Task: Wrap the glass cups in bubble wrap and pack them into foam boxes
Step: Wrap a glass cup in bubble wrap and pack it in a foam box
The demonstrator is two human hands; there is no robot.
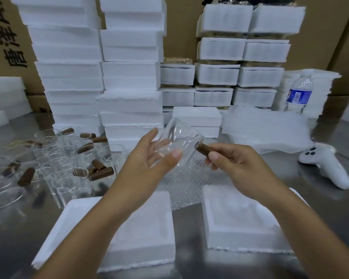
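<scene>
A steel table [18,238] carries tall stacks of white foam boxes [69,67] along its far side. At the near edge lie two open foam box halves, one on the left [149,254] and one on the right [240,234], with a gap between them. A pile of bubble wrap [270,129] sits at the right, and a single bubble wrap sheet [187,184] lies flat between the two halves, under the hands. A cluster of glass cups [65,178] with brown handles stands at the left. A white controller [326,168] rests at the right edge, and a water bottle [299,95] stands behind the pile.

Above the sheet, the person holds one glass cup [177,137] tilted on its side in the air. The left hand [147,164], palm up, cradles its body, fingers behind it and thumb across the front. The right hand [236,164] pinches the cup's brown handle [205,149] between thumb and curled fingers, just right of the glass.
</scene>
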